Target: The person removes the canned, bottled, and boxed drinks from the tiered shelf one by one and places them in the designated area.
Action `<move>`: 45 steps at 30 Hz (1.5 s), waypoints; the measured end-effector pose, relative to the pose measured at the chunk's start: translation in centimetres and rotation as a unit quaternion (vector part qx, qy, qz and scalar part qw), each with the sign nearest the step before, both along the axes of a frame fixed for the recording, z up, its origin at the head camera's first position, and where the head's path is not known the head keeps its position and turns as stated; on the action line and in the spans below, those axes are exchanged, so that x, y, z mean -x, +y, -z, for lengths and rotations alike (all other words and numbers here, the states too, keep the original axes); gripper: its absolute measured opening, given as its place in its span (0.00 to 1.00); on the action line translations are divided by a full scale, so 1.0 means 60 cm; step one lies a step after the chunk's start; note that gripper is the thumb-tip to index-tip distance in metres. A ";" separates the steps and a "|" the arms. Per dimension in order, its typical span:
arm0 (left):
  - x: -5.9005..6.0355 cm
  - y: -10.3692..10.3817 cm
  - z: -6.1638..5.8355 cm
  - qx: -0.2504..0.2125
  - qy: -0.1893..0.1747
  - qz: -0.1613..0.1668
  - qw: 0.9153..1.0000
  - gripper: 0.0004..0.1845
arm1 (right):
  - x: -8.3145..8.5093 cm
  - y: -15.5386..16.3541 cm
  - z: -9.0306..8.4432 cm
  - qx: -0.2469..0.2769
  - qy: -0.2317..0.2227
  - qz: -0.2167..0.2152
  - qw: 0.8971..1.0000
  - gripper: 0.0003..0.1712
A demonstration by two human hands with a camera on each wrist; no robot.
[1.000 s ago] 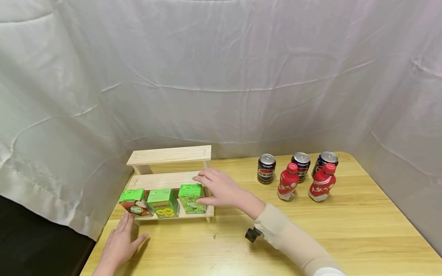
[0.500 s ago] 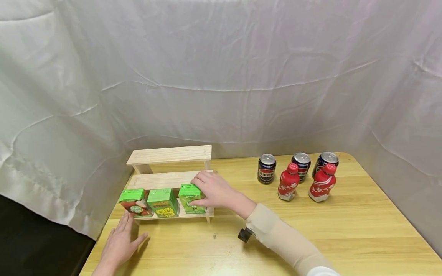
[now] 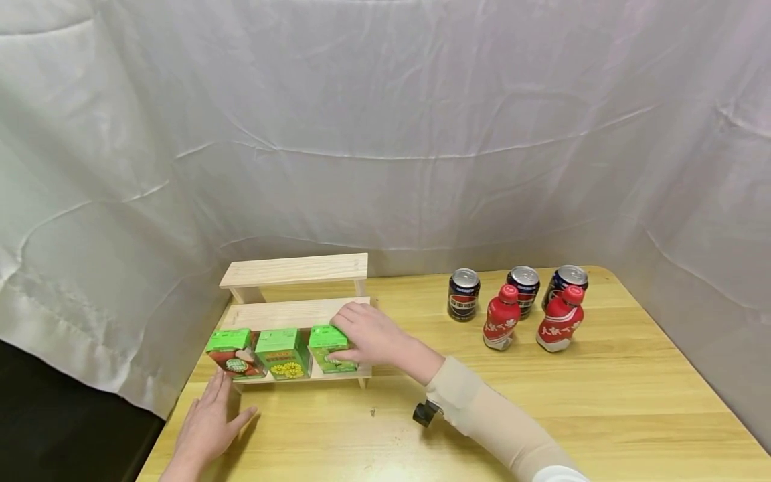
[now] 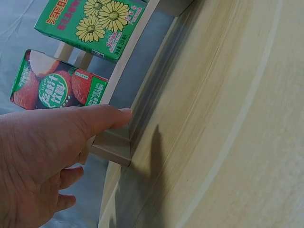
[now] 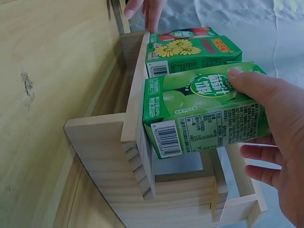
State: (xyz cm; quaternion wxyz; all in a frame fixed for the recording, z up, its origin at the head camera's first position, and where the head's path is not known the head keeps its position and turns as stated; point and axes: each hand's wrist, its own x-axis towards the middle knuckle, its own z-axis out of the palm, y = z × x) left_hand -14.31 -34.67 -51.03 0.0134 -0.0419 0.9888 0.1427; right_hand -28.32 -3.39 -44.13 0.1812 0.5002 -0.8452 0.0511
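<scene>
A stepped wooden rack stands at the table's back left. Three green drink cartons stand in a row on its lowest step. My right hand grips the rightmost one, the grape carton. In the right wrist view my thumb presses the front of the grape carton and the fingers curl behind it. The daisy carton and the lychee carton stand to its left. My left hand lies flat on the table, a fingertip touching the rack's front leg.
Three dark cans and two red bottles stand at the table's back right. White cloth hangs behind and at both sides. The wooden table drops off at the left, just past my left hand.
My right hand has come down from hovering over the grape carton and closed round it. The left hand has stayed where it was.
</scene>
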 end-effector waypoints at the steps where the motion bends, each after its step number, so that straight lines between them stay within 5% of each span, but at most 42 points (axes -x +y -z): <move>1: 0.000 0.000 0.001 0.000 0.002 0.000 1.000 0.55 | -0.002 0.000 0.000 0.001 0.004 -0.005 1.000 0.33; 29: 0.002 -0.003 0.001 0.001 -0.001 0.000 1.000 0.55 | -0.042 0.104 -0.027 0.086 0.055 -0.082 0.991 0.31; 45: 0.000 -0.004 0.001 -0.001 0.009 0.004 1.000 0.55 | -0.064 0.220 -0.026 0.102 0.041 -0.054 0.992 0.29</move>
